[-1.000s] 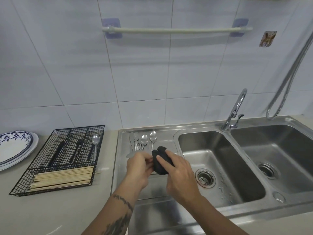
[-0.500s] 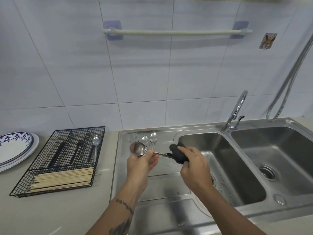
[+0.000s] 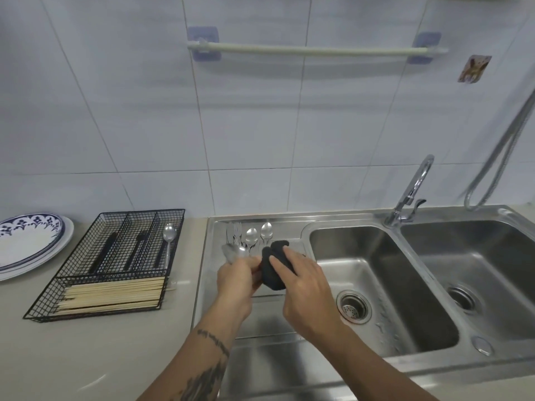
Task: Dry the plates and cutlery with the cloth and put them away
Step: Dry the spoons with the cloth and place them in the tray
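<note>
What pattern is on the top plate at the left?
The top plate is white with a dark blue floral border around its rim, seen in the head view.

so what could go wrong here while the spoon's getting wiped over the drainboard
1. The left hand holds the spoon near its bowl while the right hand rubs it with the dark cloth; it may slip and drop onto the cutlery lying below.
2. The open basin is beside the hands, so a dropped spoon could slide in and get wet.
</note>
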### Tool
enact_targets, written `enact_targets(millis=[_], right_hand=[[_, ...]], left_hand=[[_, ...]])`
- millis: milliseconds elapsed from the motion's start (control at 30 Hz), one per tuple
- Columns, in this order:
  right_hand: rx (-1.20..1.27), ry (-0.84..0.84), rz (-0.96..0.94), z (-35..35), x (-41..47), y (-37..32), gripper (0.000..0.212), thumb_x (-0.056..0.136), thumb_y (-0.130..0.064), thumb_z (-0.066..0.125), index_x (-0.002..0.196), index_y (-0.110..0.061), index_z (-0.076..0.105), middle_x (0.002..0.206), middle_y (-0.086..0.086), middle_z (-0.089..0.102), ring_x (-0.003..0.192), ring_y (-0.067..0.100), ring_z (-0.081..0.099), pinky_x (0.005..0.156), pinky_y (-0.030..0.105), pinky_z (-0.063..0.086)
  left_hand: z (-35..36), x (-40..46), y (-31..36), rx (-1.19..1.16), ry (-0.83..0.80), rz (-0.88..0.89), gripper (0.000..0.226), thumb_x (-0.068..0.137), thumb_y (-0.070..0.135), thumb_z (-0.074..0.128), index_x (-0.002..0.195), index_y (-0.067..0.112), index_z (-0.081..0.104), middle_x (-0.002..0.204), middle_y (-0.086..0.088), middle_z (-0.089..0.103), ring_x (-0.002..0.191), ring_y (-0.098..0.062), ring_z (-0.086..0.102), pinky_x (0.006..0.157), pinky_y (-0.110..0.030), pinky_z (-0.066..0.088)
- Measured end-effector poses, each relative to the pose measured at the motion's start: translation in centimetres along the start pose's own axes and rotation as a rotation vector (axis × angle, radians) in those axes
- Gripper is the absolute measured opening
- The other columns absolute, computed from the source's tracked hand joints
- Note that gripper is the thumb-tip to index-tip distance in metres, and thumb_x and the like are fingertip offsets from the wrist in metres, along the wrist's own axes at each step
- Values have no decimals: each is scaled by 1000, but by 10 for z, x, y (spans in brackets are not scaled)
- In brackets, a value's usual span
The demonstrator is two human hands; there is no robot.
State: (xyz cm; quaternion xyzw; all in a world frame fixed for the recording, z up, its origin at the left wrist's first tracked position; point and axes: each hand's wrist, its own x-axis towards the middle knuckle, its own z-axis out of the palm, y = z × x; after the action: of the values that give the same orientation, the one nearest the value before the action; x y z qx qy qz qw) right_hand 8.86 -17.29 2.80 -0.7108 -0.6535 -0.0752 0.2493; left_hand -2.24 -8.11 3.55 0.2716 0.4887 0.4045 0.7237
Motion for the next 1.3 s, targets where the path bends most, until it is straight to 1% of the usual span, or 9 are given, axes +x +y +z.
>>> enact_targets(millis=[233,400,633,733,900,1033,1100,1167,1300], right_hand=[[34,-167,194,10,2,20,64,79,-1,63,139,-20,54,139,3,55,121,26,53,106,37,43],[197,-177,243,19,19,9,58,81,3,57,134,-22,57,129,-3,60,107,23,56,95,38,48],[369,-232,280,44,57,-3,51,83,7,53,122,-24,65,111,-9,61,97,9,54,88,21,42],[393,-263,300,58,67,-4,53,81,8,53,118,-27,66,107,-13,59,96,8,54,88,24,46],[450,-261,371,75,77,4,58,77,13,50,112,-30,67,100,-15,63,91,8,59,83,34,54],[446,-265,444,83,77,19,61,77,13,49,104,-39,66,93,-20,62,82,9,61,74,37,57],[443,-271,474,84,78,25,58,77,12,50,106,-36,66,94,-18,63,82,10,61,73,36,57],[429,-264,490,84,79,32,59,76,11,50,106,-36,67,96,-14,65,84,10,61,74,31,53],[391,-246,471,84,81,41,57,75,12,50,110,-30,68,102,-10,66,92,10,57,82,22,44]], left_hand=[[-24,15,5,31,69,21,6,94,-1,61,100,-3,63,72,-12,76,67,-22,75,69,-33,61],[-44,35,16,40,78,4,7,98,4,56,97,0,62,63,-6,71,64,-22,73,63,-33,60],[-92,91,52,202,197,10,16,99,15,54,98,13,70,58,1,54,54,-17,51,55,-32,44],[-113,123,77,272,294,15,15,97,18,56,96,16,71,73,-1,60,58,-16,55,56,-31,47],[-146,170,104,719,352,175,27,99,19,51,83,6,68,70,-9,61,59,-20,53,58,-32,46],[-160,189,108,1025,379,239,21,95,14,54,103,20,72,80,-3,68,57,-15,58,46,-22,41],[-162,194,106,1165,401,252,21,93,12,55,104,25,67,82,-1,66,64,-16,63,48,-22,42],[-159,195,102,1340,429,281,7,91,14,56,93,16,63,79,-1,62,65,-15,61,51,-24,42],[-143,185,92,1451,454,564,18,87,9,55,100,8,66,92,-7,60,78,-23,58,65,-34,46]])
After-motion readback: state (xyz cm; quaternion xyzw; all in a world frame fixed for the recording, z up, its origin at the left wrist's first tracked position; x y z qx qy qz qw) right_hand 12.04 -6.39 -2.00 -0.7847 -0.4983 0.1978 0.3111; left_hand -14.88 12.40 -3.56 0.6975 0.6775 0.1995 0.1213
